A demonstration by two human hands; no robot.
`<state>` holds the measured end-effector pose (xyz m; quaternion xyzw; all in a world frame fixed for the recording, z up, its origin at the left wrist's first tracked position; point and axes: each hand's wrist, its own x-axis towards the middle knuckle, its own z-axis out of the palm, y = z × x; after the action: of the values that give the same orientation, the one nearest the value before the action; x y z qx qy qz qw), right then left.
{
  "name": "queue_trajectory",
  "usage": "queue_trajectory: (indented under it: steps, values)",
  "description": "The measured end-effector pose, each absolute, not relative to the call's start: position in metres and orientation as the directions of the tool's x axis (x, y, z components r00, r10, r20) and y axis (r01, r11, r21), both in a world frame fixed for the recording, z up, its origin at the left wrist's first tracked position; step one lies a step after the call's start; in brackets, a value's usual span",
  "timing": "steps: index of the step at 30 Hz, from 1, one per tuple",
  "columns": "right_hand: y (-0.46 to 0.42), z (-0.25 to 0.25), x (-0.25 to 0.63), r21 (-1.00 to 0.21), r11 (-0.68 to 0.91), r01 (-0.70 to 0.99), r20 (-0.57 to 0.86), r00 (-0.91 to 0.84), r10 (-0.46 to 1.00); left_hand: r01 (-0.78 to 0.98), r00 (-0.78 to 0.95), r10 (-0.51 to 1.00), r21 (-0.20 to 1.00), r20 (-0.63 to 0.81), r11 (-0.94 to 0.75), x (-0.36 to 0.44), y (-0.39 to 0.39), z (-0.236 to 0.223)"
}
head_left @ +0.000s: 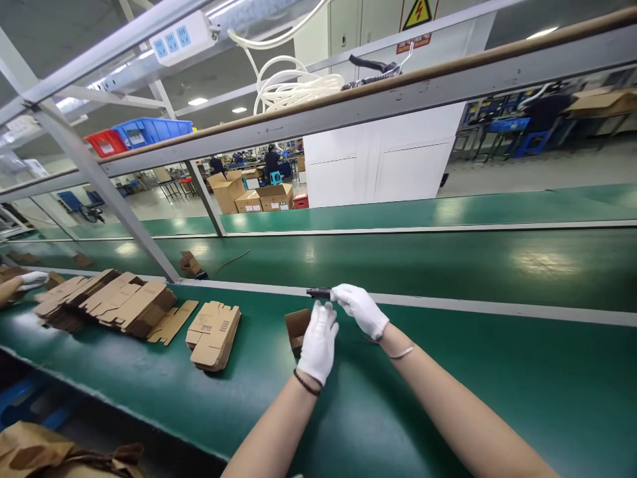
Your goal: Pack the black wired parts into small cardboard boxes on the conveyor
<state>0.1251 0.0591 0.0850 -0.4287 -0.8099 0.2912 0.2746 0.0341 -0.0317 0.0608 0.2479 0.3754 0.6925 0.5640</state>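
My right hand (359, 310), in a white glove, pinches a short black cylindrical piece (318, 293) by its right end, above the light strip along the belt's edge. A thin dark cord shows below that hand. My left hand (318, 344), also gloved, is just below the black piece with its fingers stretched out. Beside and partly behind it, a small open cardboard box (297, 326) stands on the green surface (263, 392). The left hand covers the box's right side; whether they touch I cannot tell.
To the left lie a small stack of flat cardboard boxes (213, 332) and larger piles of them (119, 302). A small open box (189, 263) and a brown wire (233, 259) rest on the conveyor behind. A co-worker's gloved hand (34, 280) is at far left. A slanted metal post (107, 189) rises there.
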Motion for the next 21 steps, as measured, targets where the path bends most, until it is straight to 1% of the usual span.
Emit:
queue_trajectory:
  steps: [2, 3, 4, 6, 8, 10, 12, 14, 15, 16, 17, 19, 21]
  values:
    - [0.034, 0.083, 0.139, -0.797, 0.447, 0.406, 0.204, -0.515, 0.833, -0.612, -0.29, 0.957, 0.767, 0.005, -0.19, 0.04, -0.02, 0.069]
    - [0.024, 0.083, 0.145, -0.808, 0.44, 0.393, 0.186, -0.539, 0.822, -0.575, -0.32, 0.946, 0.781, 0.057, -0.242, 0.04, -0.018, 0.073]
    - [0.016, 0.084, 0.151, -0.785, 0.446, 0.43, 0.16, -0.556, 0.816, -0.504, -0.354, 0.929, 0.815, 0.105, -0.284, 0.038, -0.018, 0.076]
    - [0.005, 0.092, 0.164, -0.666, 0.498, 0.556, 0.151, -0.553, 0.82, -0.286, -0.399, 0.898, 0.905, 0.186, -0.314, 0.03, -0.021, 0.08]
    - [0.001, 0.106, 0.175, -0.514, 0.573, 0.639, 0.228, -0.542, 0.809, -0.05, -0.386, 0.889, 0.957, 0.247, -0.287, 0.019, -0.028, 0.083]
    - [-0.001, 0.125, 0.182, -0.41, 0.644, 0.646, 0.317, -0.561, 0.765, 0.114, -0.284, 0.922, 0.964, 0.263, -0.239, 0.01, -0.036, 0.086]
    - [0.0, 0.142, 0.182, -0.374, 0.703, 0.605, 0.379, -0.592, 0.712, 0.214, -0.121, 0.96, 0.951, 0.252, -0.222, 0.006, -0.042, 0.091]
    - [0.003, 0.152, 0.175, -0.41, 0.72, 0.56, 0.426, -0.581, 0.694, 0.281, 0.05, 0.967, 0.926, 0.248, -0.252, 0.009, -0.047, 0.096]
    - [0.005, 0.154, 0.17, -0.449, 0.709, 0.544, 0.44, -0.556, 0.705, 0.306, 0.102, 0.962, 0.912, 0.252, -0.272, 0.011, -0.05, 0.098]
    - [0.008, 0.152, 0.165, -0.493, 0.688, 0.533, 0.445, -0.525, 0.726, 0.324, 0.117, 0.96, 0.904, 0.256, -0.281, 0.014, -0.052, 0.099]
    - [0.011, 0.148, 0.159, -0.531, 0.662, 0.528, 0.439, -0.497, 0.748, 0.329, 0.102, 0.961, 0.903, 0.257, -0.276, 0.016, -0.054, 0.099]
    - [0.014, 0.135, 0.15, -0.566, 0.624, 0.539, 0.411, -0.472, 0.78, 0.289, -0.01, 0.966, 0.925, 0.26, -0.246, 0.018, -0.056, 0.097]
    - [0.011, 0.119, 0.144, -0.523, 0.632, 0.571, 0.379, -0.508, 0.773, 0.2, -0.175, 0.942, 0.947, 0.287, -0.252, 0.015, -0.055, 0.093]
